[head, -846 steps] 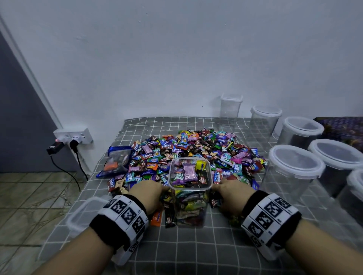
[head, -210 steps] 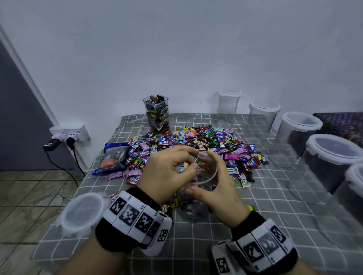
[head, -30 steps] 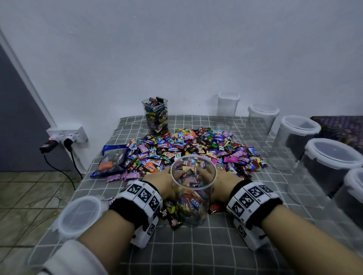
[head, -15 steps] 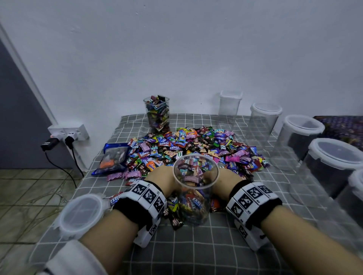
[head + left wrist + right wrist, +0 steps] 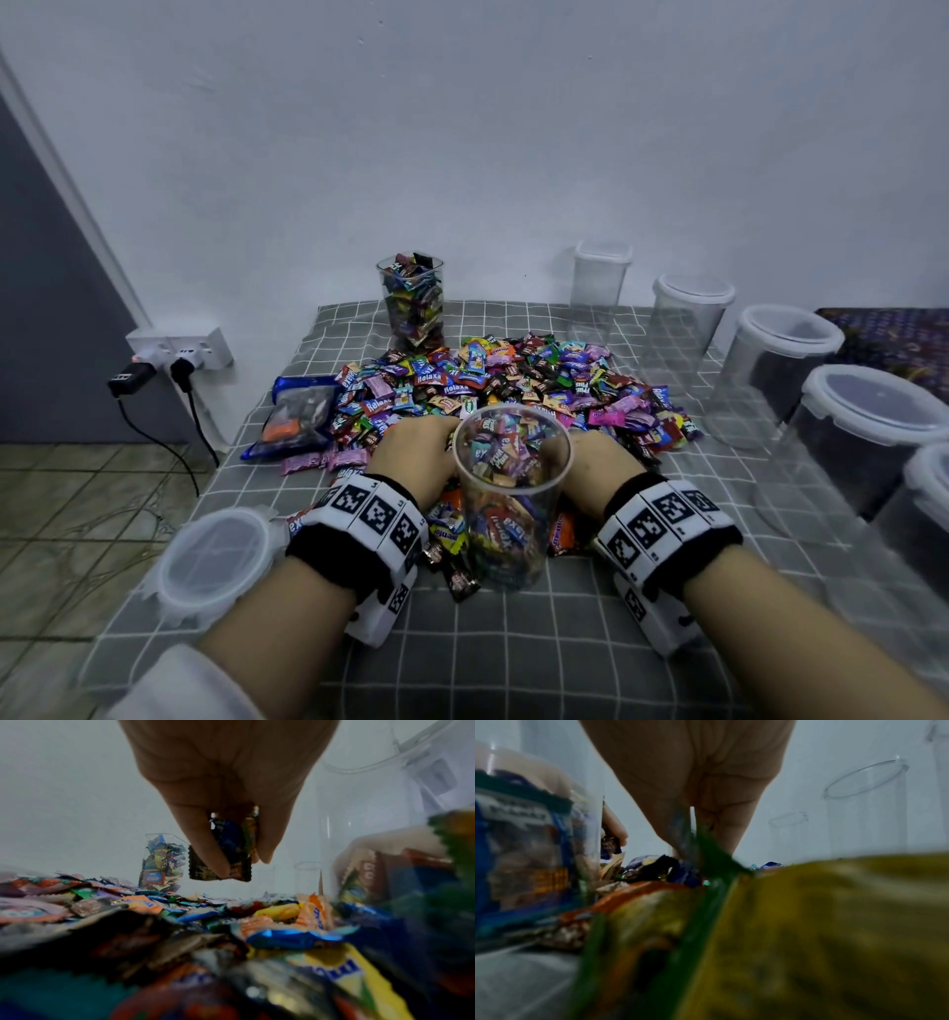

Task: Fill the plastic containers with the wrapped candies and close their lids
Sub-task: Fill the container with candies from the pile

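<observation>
I'm pinching candies in my left hand beside the half-full jar; my right hand is pinching wrappers too. Its lid is lying off; six jars are waiting.

White wall — tiled floor, wall socket left.

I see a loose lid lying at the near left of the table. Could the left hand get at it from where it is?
Probably yes. The round lid lies uncovered just beside the left forearm, nothing on it. But the left hand is pinching wrapped candies, so it would likely drop those first.
</observation>
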